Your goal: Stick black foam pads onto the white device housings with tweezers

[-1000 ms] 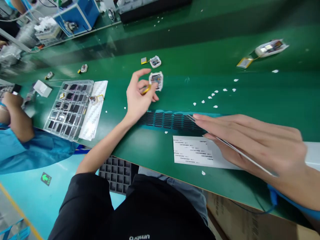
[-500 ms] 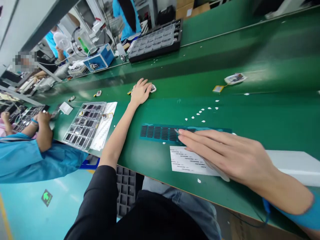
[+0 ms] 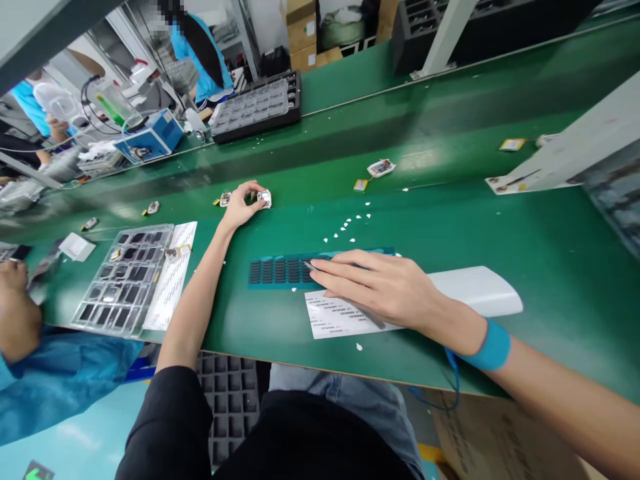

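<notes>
On the far side of the green bench, my left hand point(image 3: 241, 207) has its thumb and fingers closed on a small white electronic device point(image 3: 265, 199). A similar device point(image 3: 225, 199) with a yellow tab lies just left of that hand. My right hand point(image 3: 383, 287) grips slim metal tweezers point(image 3: 371, 316). Their tip is at a teal sheet point(image 3: 255, 285) with rows of small black strips, and I cannot tell whether a strip is between the points. Below the teal sheet lies white printed backing paper point(image 3: 320, 327), partly covered by the right hand.
At left, a clear compartment tray point(image 3: 120, 280) rests on white printed paper. Another device point(image 3: 381, 168) with a yellow piece lies at the back, near scattered white bits point(image 3: 344, 229). A white metal post point(image 3: 565, 150) stands at right. A co-worker's arm point(image 3: 15, 300) is at far left.
My view has turned to the right. My left hand, earlier spread over the device, now pinches it by the edge. The right hand keeps the tweezers at the teal sheet.
</notes>
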The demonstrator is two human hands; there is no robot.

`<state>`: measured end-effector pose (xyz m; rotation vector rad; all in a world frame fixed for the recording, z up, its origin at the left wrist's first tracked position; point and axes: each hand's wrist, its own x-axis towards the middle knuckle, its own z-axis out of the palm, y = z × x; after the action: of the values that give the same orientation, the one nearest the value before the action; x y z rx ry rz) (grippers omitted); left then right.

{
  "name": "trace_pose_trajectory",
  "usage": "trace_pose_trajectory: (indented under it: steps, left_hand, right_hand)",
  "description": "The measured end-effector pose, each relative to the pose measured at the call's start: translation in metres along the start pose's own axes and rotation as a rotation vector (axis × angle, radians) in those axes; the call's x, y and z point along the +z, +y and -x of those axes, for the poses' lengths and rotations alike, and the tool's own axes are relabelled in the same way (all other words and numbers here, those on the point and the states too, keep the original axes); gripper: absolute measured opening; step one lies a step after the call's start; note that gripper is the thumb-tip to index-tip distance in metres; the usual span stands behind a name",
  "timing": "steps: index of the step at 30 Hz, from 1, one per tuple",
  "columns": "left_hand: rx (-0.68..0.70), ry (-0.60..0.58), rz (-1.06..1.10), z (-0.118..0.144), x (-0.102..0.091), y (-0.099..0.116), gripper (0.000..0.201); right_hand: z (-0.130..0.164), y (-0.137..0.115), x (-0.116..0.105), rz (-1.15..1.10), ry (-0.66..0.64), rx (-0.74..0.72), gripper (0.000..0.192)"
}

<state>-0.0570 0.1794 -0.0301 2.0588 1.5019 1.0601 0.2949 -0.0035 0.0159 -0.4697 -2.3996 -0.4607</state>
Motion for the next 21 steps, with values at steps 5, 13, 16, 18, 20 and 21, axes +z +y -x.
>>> trace_pose_trajectory:
  steps: [5, 13, 16, 18, 20, 21]
  left_hand:
    - [-0.005, 0.1, -0.009, 0.018, 0.002, 0.007, 0.023]
    - [-0.055, 0.234, -0.099, 0.022, 0.006, 0.035, 0.013]
    - [-0.079, 0.268, -0.143, 0.013, 0.005, 0.04, 0.02]
    - [-0.102, 0.3, -0.181, 0.011, 0.004, 0.042, 0.022]
    - [-0.128, 0.332, -0.215, 0.011, 0.002, 0.046, 0.022]
    - [-0.139, 0.347, -0.228, 0.012, 0.002, 0.049, 0.023]
  right_hand:
    - [0.001, 0.004, 0.001, -0.07, 0.024, 0.029, 0.023]
    - [-0.002, 0.001, 0.008, -0.348, 0.03, 0.225, 0.028]
    - [-0.011, 0.03, 0.021, -0.47, 0.057, 0.354, 0.035]
    - [-0.02, 0.064, 0.035, -0.596, 0.141, 0.425, 0.024]
    - [-0.031, 0.1, 0.052, -0.753, 0.279, 0.491, 0.017]
    - [-0.038, 0.118, 0.061, -0.841, 0.364, 0.526, 0.021]
